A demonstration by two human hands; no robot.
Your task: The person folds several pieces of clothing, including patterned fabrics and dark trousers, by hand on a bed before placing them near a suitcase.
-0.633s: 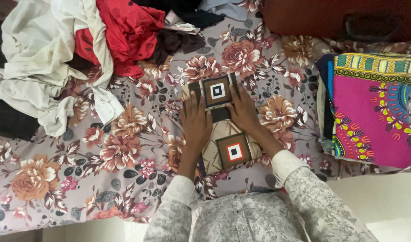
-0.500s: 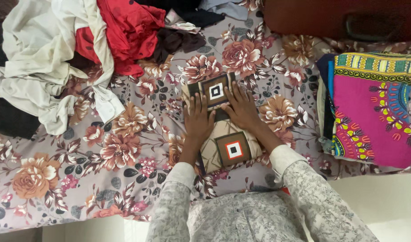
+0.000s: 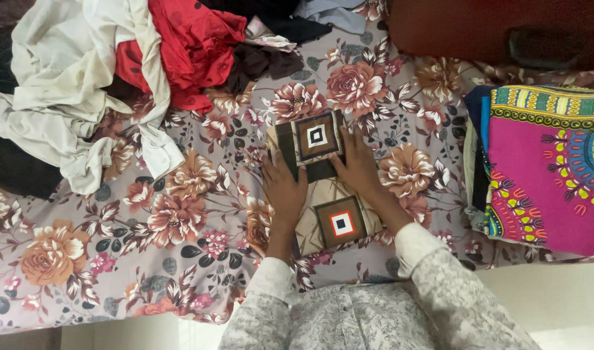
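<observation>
The folded cloth, brown and beige with square patterns, lies on the flowered sheet and looks nearly finished. The left hand and right hand press flat on it, fingers loosely together (thumbs hidden). Left of it, a heap of clothes is unfolded.

Matt printed cloth, floral bedsheet
</observation>
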